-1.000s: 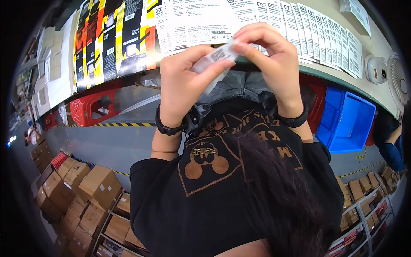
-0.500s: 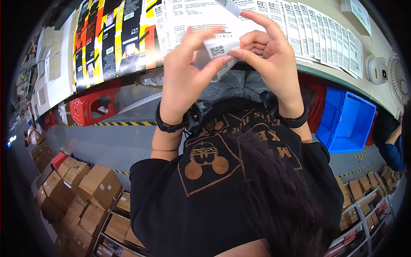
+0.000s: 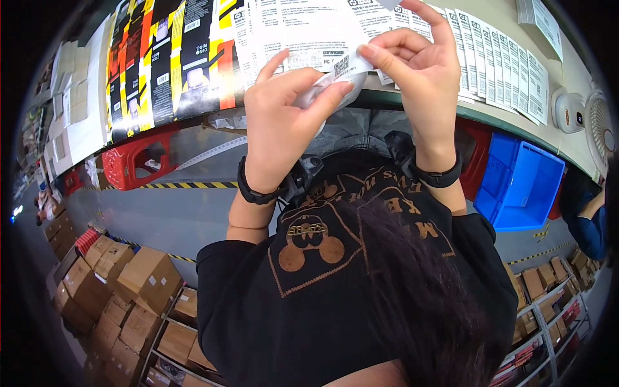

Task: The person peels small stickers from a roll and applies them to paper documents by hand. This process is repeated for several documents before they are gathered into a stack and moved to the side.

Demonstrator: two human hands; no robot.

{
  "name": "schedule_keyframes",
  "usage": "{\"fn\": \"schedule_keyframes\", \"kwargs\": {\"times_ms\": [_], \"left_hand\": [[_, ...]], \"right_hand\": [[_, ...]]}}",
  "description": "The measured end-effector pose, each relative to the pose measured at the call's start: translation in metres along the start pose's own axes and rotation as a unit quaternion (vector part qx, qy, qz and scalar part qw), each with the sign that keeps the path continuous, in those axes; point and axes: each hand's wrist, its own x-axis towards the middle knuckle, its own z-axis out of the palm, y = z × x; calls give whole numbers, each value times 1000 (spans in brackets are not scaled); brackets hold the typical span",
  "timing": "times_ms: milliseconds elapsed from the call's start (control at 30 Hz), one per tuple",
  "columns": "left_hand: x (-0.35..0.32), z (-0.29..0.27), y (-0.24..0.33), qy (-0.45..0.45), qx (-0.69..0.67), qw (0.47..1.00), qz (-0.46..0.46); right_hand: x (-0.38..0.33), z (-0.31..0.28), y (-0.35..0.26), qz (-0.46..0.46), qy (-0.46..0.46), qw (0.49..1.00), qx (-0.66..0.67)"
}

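Note:
My left hand [image 3: 284, 113] pinches a white label strip [image 3: 342, 66] bearing a square code between thumb and forefinger. More of the white backing curls below that thumb. My right hand [image 3: 422, 64] has its thumb and bent fingers at the strip's upper right end. At the tip of its raised forefinger hangs a small pale label [image 3: 389, 2], partly cut off by the picture's top edge. Beneath both hands lie white printed sheets [image 3: 303, 26] on the workbench.
Black, yellow and orange printed cards [image 3: 169, 58] cover the bench's left. A fanned row of white leaflets [image 3: 496, 64] lies at the right, near a leaflet stack [image 3: 540, 26] and a small fan [image 3: 599, 126]. Below stand a blue crate [image 3: 519, 180] and red stool [image 3: 138, 158].
My right hand has moved up and to the right, drawing away from the left hand. The label at its forefinger has gone with it. The coded strip is tilted more.

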Motion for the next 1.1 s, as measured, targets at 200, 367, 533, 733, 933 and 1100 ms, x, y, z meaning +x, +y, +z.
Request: {"fn": "schedule_keyframes", "kwargs": {"times_ms": [200,367,533,733,933,1100], "left_hand": [[-4,0,-7,-77,85,986,119],[-13,12,-25,-149,141,966,160],[-13,13,-23,-164,143,963,157],[-14,15,-23,-157,138,965,156],[-14,14,-24,-168,143,964,150],[-13,15,-22,-165,148,962,158]], "right_hand": [[27,1,-1,-14,56,998,-30],[47,3,32,-11,11,994,-104],[56,-1,58,-223,-106,965,86],[54,2,57,-226,-82,969,50],[44,26,19,-3,48,964,-260],[42,33,20,-59,64,881,-465]]}}
